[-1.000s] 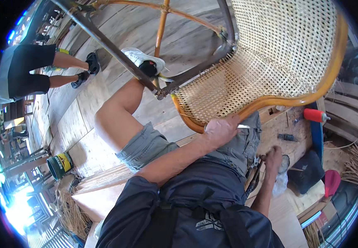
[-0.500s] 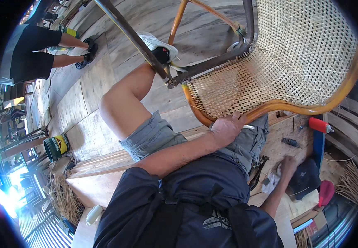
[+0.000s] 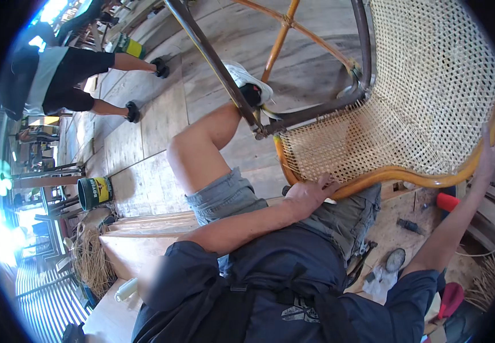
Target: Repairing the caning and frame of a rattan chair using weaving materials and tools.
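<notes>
**Right hand up on the chair rim**

Reached up since a moment ago: right hand [image 3: 487,160], arm stretched nearly straight, fingers wrapped over the far wooden edge of the cane chair [image 3: 424,108]. Left hand [image 3: 310,191] pressed on the near rim, forearm bent across the lap, fingers curled on the frame. Chair tilted above the knees, over the wooden floor [image 3: 144,143].

cane chair [image 3: 430,114] blocking front, floor [image 3: 144,143] open left
</notes>
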### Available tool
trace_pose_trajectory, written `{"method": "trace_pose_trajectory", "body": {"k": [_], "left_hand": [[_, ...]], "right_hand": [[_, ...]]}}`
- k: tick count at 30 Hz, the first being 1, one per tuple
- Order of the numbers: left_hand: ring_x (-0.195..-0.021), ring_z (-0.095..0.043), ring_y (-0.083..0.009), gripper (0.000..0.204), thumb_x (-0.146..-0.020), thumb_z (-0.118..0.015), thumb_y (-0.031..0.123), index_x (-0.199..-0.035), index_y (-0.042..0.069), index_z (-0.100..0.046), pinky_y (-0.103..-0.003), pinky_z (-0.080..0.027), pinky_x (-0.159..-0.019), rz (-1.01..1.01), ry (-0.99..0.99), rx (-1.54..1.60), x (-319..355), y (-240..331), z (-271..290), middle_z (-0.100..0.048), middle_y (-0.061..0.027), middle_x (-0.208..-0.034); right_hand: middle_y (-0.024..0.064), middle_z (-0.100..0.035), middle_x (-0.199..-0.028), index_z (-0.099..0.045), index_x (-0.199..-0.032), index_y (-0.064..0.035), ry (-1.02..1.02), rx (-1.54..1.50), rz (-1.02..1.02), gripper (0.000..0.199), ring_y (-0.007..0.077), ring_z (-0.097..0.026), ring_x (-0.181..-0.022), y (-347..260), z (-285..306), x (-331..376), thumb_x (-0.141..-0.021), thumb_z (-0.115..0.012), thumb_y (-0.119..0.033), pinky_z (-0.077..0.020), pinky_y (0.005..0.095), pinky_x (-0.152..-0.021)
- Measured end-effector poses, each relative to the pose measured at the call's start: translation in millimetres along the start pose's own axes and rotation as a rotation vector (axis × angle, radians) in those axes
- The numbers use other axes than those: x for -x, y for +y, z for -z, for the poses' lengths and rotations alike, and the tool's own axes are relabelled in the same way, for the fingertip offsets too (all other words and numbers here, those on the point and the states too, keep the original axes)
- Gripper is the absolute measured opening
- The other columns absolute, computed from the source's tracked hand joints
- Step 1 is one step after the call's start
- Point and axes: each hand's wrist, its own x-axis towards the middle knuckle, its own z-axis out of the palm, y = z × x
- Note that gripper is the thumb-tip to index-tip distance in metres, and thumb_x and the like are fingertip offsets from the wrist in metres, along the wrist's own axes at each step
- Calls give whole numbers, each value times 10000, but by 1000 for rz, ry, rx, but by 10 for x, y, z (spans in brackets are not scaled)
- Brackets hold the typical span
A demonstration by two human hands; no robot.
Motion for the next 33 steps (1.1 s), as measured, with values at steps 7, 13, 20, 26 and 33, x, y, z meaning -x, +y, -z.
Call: {"method": "trace_pose_trajectory", "body": {"k": [7, 13, 20, 26, 33], "left_hand": [[-782, -660, -286, 520, -830, -469, 99, -1343, 116, -381, -377, -548, -613, 27, 45, -85, -5, -95, -144, -423, -185, -1322], [-756, -661, -275, 520, -813, -481, 103, -1327, 108, -401, -381, -543, -604, 40, 64, -70, 0, -144, -140, -484, -150, -1294], [-716, -668, -266, 466, -818, -475, 92, -1282, 80, -429, -384, -548, -583, 60, 39, -107, 76, -256, 19, -461, -152, -1327], [-747, -662, -305, 529, -817, -517, 135, -1319, 61, -366, -400, -537, -586, 149, -50, -178, 63, -268, 220, -463, -152, -1326], [-817, -643, -355, 471, -817, -614, 349, -1112, 9, -472, -436, -527, -682, 311, -397, -90, -257, 90, 541, -568, -195, -1112]], "right_hand": [[76, -586, -1098, -531, -1217, 19, -57, 13, -69, 603, 140, -538, -964, 149, -8, -29, -806, -699, -389, -407, 270, -874], [67, -620, -1015, -579, -1173, 2, -4, 154, 5, 565, 143, -549, -917, 88, -47, 33, -802, -697, -408, -412, 272, -848], [70, -623, -995, -593, -1141, 5, 22, 215, 8, 529, 143, -550, -888, -240, -196, 309, -810, -694, -395, -420, 272, -818], [71, -633, -988, -592, -1121, 10, 59, 163, 80, 425, 126, -561, -889, -282, -147, 414, -839, -676, -297, -426, 253, -820], [4, -612, -878, -592, -1020, -15, -33, 94, 230, 255, 78, -544, -775, -219, -211, 581, -890, -598, -233, -438, 232, -710]]}}
